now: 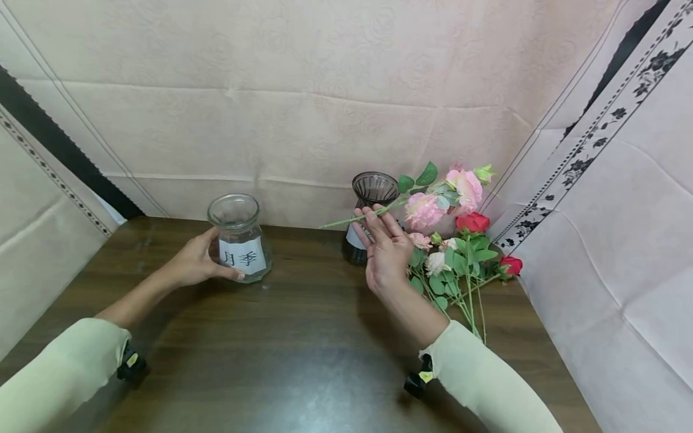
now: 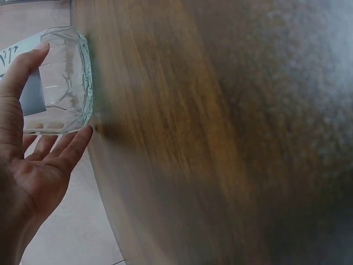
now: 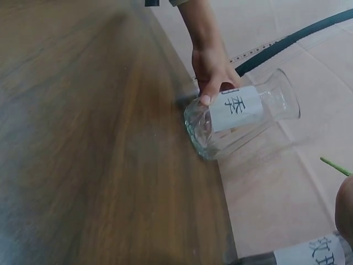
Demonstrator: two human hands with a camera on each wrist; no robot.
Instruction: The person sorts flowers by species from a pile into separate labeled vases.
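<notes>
Clear glass vase [image 1: 239, 237] with a wide mouth and faceted lower body stands upright on the dark brown wooden table [image 1: 281, 349], toward its far left corner. Nothing is visible inside it. A white paper label on its front carries two black characters, "月季". The left hand [image 1: 194, 262] grips this vase from its left side: the thumb lies across the lower edge of the label and the other fingers curl round the back of the glass. The left wrist view shows the fingertips [image 2: 83, 138] against the thick base.

Dark smoked-glass vase [image 1: 370, 210] with a flared rim stands upright near the far edge of the table, right of centre. Its inside shows no stems. A white label is fixed low on its body; the head view hides most of it behind the right hand, and the right wrist view shows only part of one black character, not readable.

The right hand [image 1: 387, 252] is raised in front of the dark vase. Its fingers are nearly straight and close together, pinching the thin green stem of a pink artificial rose spray [image 1: 428, 207], which lies roughly level with its blooms pointing right.

A loose bunch of artificial flowers [image 1: 465, 258], red, pink and white with green leaves, lies on the table at its far right corner.
</notes>
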